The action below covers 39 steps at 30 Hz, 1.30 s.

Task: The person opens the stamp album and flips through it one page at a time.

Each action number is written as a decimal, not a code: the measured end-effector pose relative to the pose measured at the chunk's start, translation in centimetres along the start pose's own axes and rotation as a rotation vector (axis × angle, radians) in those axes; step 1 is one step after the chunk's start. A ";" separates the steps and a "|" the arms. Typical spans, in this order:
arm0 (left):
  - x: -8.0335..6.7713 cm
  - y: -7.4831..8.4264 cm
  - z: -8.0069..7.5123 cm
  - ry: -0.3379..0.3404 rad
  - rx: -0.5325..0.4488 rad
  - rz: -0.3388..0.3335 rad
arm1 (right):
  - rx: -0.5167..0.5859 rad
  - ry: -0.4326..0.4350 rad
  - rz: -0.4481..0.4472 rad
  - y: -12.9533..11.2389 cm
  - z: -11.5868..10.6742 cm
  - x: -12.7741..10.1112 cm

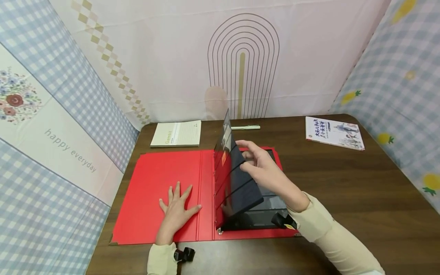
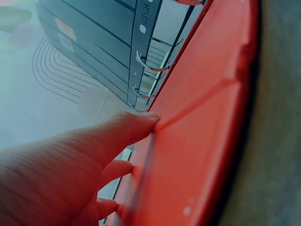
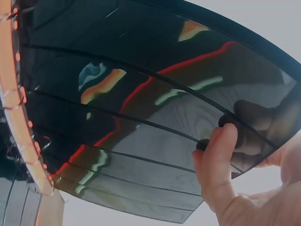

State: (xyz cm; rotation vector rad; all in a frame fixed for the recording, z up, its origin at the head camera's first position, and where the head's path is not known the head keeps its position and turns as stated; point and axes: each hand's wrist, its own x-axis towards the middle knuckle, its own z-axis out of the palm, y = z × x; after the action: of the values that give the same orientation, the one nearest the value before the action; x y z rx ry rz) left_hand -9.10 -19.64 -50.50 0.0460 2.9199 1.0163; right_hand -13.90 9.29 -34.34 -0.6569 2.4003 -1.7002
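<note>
Although black pages [image 1: 240,191] partly hide it, right grip [image 1: 260,162] pinches their edge | left grip [image 1: 176,212] splayed on red binder [image 1: 146,183]

Red binder [image 1: 154,172]: R cover mostly hidden under blk pages [image 1: 240,191].
Booklet [image 1: 333,132]: small print unreadable.
L hand [image 2: 66,172]: cut off, L wrist view.

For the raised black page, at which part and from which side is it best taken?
The raised black page is probably best held at the middle of its free outer edge, coming from the person's right: it stands tilted, that edge lifted clear, while metal rings fix the opposite edge to the red binder. The right hand is at the free edge.
</note>
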 end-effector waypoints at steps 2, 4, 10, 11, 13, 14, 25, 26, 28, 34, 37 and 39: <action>0.0 0.1 0.0 -0.002 0.000 0.001 | -0.004 -0.010 -0.008 -0.2 0.4 0.2; 0.0 0.1 -0.1 -0.003 -0.003 0.001 | -0.006 -0.015 -0.018 -0.4 0.8 0.3; -0.2 0.7 -0.7 0.019 -0.055 -0.003 | -0.011 -0.023 -0.039 -1.0 1.6 0.8; -0.3 0.8 -0.8 0.023 -0.069 -0.005 | -0.011 -0.027 -0.037 -1.0 1.8 0.8; -0.5 1.1 -1.3 0.029 -0.088 -0.009 | -0.014 -0.033 -0.028 -1.1 2.0 0.8; -0.6 1.3 -1.6 0.032 -0.098 -0.010 | -0.014 -0.037 -0.026 -1.2 2.1 0.9; -0.2 4.2 -4.4 0.136 -0.254 0.035 | 0.026 -0.110 -0.028 -1.3 2.5 1.2; -0.2 4.6 -4.7 0.151 -0.277 0.052 | 0.029 -0.119 -0.027 -1.3 2.6 1.3; -0.3 5.7 -5.2 0.174 -0.332 0.098 | 0.021 -0.130 -0.024 -1.3 2.7 1.3; 0.4 9.0 -6.5 0.210 -0.435 0.299 | -0.025 -0.132 -0.041 -1.6 2.7 1.5; 0.7 10.5 -7.0 0.191 -0.481 0.374 | -0.021 -0.139 -0.044 -1.6 2.9 1.7; 0.7 11.3 -7.3 0.164 -0.530 0.416 | -0.019 -0.148 -0.053 -1.7 3.2 1.9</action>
State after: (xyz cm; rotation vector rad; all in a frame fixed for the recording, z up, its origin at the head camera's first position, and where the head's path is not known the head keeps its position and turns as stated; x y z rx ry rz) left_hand -10.07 -15.34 -37.78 0.5891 2.7216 1.9037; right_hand -14.05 5.30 -33.65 -0.8261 2.3197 -1.5884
